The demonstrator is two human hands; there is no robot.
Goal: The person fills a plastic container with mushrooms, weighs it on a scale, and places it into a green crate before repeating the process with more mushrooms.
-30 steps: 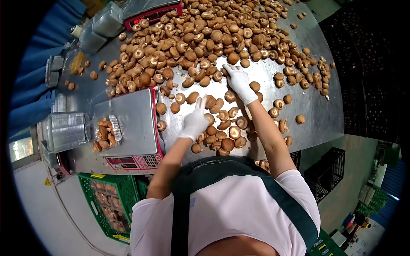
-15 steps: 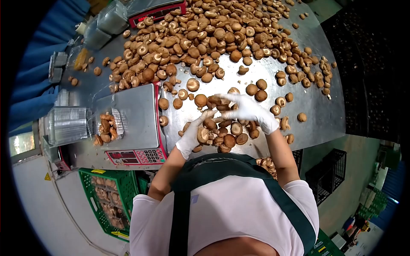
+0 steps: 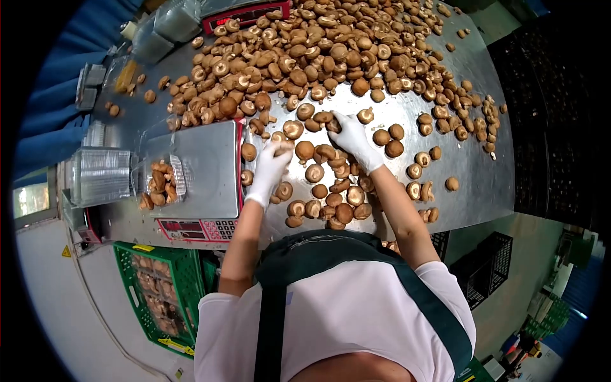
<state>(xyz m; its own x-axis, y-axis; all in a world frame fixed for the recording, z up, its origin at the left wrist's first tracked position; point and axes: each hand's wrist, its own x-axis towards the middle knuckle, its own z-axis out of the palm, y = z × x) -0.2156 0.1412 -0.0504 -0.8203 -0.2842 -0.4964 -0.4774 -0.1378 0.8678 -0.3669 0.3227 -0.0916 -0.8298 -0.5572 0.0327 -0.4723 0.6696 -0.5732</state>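
Note:
My left hand (image 3: 271, 170), in a white glove, is closed with its fingertips around a mushroom (image 3: 285, 149) that is mostly hidden, just right of the near scale. My right hand (image 3: 354, 141), also gloved in white, reaches farther forward and grips a brown mushroom (image 3: 333, 126) at its fingertips. Between my forearms lies a loose group of mushrooms (image 3: 344, 212), some caps up and some stems up. Beyond both hands spreads a large heap of shiitake-like mushrooms (image 3: 299, 57).
The near scale (image 3: 203, 159) stands left, bearing a clear tray (image 3: 178, 175) of mushrooms. Stacked clear trays (image 3: 102, 176) are beside it. Another scale (image 3: 245, 14) is at the back. A green crate (image 3: 130, 280) holds packed mushrooms below left; black crates (image 3: 487, 267) stand right.
My hands have moved apart and forward from over the near group, the left going left. Each now has fingers on a mushroom. The near group lies more spread out.

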